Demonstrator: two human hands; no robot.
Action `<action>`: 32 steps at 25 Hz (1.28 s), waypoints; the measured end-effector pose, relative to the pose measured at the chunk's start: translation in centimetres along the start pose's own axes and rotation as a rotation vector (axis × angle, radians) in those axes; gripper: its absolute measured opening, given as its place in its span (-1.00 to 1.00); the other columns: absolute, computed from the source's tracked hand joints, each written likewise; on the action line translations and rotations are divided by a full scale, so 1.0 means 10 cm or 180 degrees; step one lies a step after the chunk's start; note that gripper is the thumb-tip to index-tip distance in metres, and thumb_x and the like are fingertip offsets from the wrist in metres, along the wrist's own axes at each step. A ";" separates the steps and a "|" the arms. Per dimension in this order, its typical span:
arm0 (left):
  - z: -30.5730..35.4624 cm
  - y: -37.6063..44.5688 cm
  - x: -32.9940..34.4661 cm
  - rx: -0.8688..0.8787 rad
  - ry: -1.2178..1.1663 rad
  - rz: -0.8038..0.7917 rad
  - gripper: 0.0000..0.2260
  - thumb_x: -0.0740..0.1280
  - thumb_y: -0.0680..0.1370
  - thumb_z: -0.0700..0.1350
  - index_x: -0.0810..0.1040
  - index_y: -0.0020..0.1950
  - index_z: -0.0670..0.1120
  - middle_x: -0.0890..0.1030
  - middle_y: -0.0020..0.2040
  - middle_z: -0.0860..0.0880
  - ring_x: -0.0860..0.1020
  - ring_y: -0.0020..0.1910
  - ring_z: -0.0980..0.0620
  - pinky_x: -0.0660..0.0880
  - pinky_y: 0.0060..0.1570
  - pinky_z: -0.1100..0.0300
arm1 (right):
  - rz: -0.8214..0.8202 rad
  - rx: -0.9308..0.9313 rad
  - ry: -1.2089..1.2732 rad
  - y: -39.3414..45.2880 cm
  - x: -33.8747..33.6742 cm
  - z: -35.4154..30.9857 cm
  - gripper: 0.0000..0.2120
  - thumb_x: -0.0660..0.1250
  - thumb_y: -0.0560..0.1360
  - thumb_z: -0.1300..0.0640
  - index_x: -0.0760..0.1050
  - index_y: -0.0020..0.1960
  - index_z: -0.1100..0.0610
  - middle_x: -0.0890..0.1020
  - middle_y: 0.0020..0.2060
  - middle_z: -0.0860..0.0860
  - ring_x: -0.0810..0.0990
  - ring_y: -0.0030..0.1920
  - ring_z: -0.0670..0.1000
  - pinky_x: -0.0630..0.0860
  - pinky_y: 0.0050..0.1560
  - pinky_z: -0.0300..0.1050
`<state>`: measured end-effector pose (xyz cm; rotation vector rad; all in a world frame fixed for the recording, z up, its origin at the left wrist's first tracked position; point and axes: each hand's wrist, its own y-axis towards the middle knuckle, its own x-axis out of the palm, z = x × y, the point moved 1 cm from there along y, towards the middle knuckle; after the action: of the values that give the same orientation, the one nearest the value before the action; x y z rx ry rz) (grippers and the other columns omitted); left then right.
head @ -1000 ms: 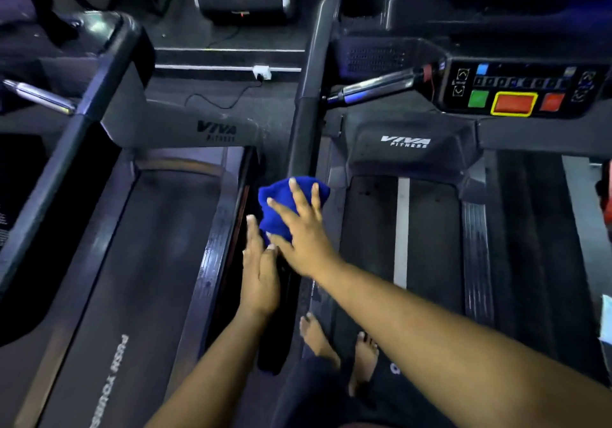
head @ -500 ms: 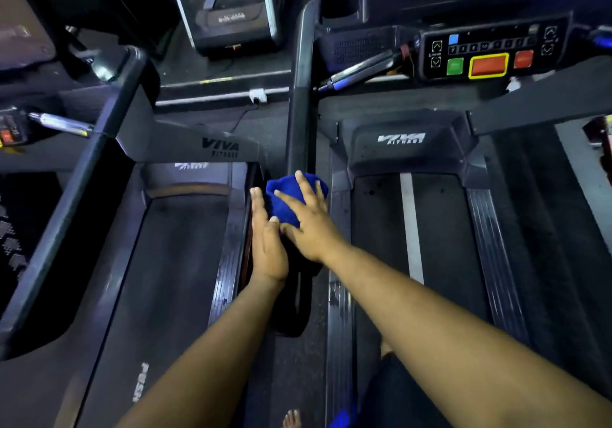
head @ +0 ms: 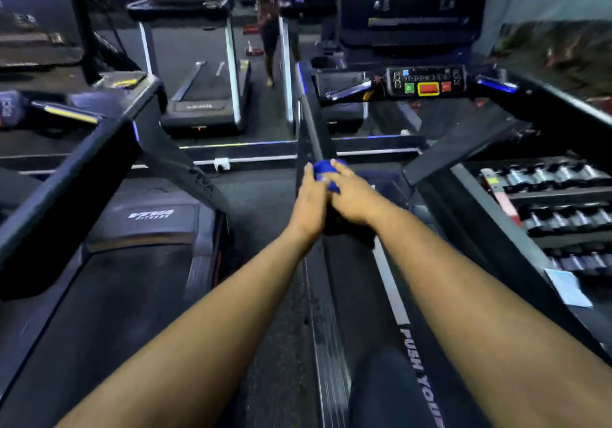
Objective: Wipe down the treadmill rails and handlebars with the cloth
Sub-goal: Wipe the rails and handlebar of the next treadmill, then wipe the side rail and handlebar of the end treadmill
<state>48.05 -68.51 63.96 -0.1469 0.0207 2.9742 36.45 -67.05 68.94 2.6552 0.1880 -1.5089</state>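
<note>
Both hands have slid up the black rail (head: 306, 119) since half a second ago, and the view has lifted, so the console (head: 425, 81) sits farther off and a mirror wall shows ahead.

At far left a second treadmill (head: 126, 262) runs alongside, its slanted rail (head: 59, 192) crossing the corner. A bare strip of floor (head: 261, 222) separates the two decks.

The left hand (head: 309, 202) lies flat along the left side of the rail, fingers together and stretched forward, fingertips touching the cloth (head: 326, 172). The cloth is a small blue wad, bunched on the rail just above both hands, mostly covered. The right hand (head: 352, 197) lies over the rail and the cloth's lower edge, fingers loosely curled down; how tightly it grips is blurred. The hands touch each other.

Above the cloth the rail is bare up to the console. To the right lies the belt (head: 357, 272) with its white stripe, then the right-hand rail (head: 470, 139) slanting down.

At far right a rack (head: 559, 195) holds rows of dumbbells on three shelves, tight beside the treadmill's edge.
</note>
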 end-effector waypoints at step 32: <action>1.23 2.06 0.72 -0.0076 -0.0651 -0.4048 -0.62 0.32 0.60 0.12 0.59 0.26 -0.11 0.65 0.20 -0.19 0.63 0.17 -0.17 0.52 0.25 -0.10 | 0.1958 0.1817 -0.0533 0.47 -1.12 0.14 -0.04 0.42 0.27 -0.41 0.19 0.55 -0.09 0.18 0.47 0.12 0.15 0.49 0.14 0.13 0.54 0.04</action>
<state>36.43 -87.42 75.58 0.1147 -0.0964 1.7051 30.30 -72.63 77.93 2.5282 -1.1121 -1.7000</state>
